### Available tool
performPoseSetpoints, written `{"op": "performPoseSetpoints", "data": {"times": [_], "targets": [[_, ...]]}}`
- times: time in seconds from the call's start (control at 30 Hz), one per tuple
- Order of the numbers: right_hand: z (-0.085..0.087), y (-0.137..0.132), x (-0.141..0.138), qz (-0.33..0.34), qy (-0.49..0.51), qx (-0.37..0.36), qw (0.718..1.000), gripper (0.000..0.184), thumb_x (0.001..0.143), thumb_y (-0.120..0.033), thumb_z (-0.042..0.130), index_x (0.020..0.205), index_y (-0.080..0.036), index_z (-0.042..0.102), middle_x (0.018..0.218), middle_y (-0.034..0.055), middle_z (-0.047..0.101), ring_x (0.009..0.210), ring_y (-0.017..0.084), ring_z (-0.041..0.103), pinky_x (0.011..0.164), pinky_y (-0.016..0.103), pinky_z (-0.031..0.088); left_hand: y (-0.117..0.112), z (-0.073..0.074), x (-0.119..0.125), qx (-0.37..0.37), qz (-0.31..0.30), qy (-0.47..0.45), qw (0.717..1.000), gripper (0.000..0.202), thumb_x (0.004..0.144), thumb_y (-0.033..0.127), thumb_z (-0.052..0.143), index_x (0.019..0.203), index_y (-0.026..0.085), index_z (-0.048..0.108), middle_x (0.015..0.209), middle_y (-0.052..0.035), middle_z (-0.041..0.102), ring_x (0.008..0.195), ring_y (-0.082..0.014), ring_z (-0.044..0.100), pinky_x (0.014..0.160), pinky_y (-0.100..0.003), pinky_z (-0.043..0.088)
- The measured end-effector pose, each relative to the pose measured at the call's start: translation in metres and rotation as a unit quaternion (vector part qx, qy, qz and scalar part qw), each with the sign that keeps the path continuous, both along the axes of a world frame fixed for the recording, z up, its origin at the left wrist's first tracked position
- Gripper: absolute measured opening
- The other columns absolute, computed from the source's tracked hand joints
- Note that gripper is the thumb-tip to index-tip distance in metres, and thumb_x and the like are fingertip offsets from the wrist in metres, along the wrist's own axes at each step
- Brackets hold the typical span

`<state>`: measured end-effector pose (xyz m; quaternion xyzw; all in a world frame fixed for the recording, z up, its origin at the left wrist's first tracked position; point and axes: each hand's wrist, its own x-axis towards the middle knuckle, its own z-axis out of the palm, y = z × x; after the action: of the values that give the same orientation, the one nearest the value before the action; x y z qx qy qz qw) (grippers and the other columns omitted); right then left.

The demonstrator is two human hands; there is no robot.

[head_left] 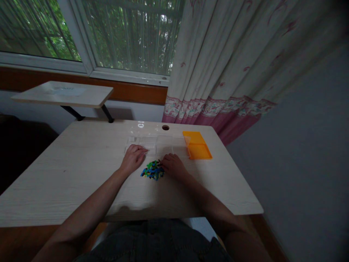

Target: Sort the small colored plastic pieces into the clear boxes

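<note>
Head view, looking forward and down over a pale wood-grain desk [81, 171], with a window [131, 40] and a flower-patterned curtain [223, 54] beyond. Near the middle of the desk, a small heap of coloured pieces [152, 173], mostly blue and green with some dark and pale bits, lying loose between two bare hands. Just behind the heap, clear plastic compartments [165, 141] with thin walls, hard to tell whether one box or two; at their right end, an orange tray [199, 150] in two panels. Beside the heap on its far left, the left hand [134, 158], palm down, fingertips bent at the near edge of the clear plastic; impossible to make out whether pinching something or merely resting there. At the heap's right side, the right hand [173, 166], fingers curled down toward the pieces, a dark bit showing by the fingertips; too small and dim to say whether gripped or only touched. To handle such pieces well, pinch with thumb and fingertip, one at a time, from the heap's rim rather than its middle, so as not to scatter the rest. Steady the clear plastic lightly with the left fingertips, without pressing. Mind the thin walls, nearly invisible in this dim light and easy to knock. Angle the right wrist outward to avoid shading the heap.
</note>
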<state>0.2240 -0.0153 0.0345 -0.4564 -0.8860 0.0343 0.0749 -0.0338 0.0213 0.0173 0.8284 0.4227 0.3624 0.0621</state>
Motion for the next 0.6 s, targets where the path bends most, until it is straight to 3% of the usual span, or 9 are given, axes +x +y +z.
{"op": "performPoseSetpoints", "data": {"times": [0.43, 0.6], "targets": [[-0.0051, 0.0047, -0.0007, -0.014, 0.100, -0.047, 0.994, 0.011, 0.085, -0.018, 0.066, 0.094, -0.020, 0.072, 0.102, 0.0066, 0.066, 0.098, 0.020, 0.058, 0.086, 0.031, 0.041, -0.0031, 0.0019, 0.0031, -0.022, -0.039, 0.003, 0.999, 0.027, 0.094, 0.026, 0.051, 0.114, 0.025, 0.069, 0.102, -0.0082, 0.063, 0.104, -0.0235, 0.054, 0.095, -0.042, 0.045], [-0.0061, 0.0059, -0.0001, -0.024, 0.089, -0.052, 0.994, 0.011, 0.085, -0.022, 0.067, 0.094, -0.020, 0.071, 0.102, 0.0054, 0.068, 0.098, 0.020, 0.058, 0.085, 0.031, 0.040, -0.0038, 0.0012, 0.0039, -0.022, -0.075, 0.009, 0.997, 0.028, 0.095, 0.025, 0.050, 0.117, 0.024, 0.067, 0.104, -0.0087, 0.062, 0.103, -0.0229, 0.054, 0.093, -0.041, 0.046]]}}
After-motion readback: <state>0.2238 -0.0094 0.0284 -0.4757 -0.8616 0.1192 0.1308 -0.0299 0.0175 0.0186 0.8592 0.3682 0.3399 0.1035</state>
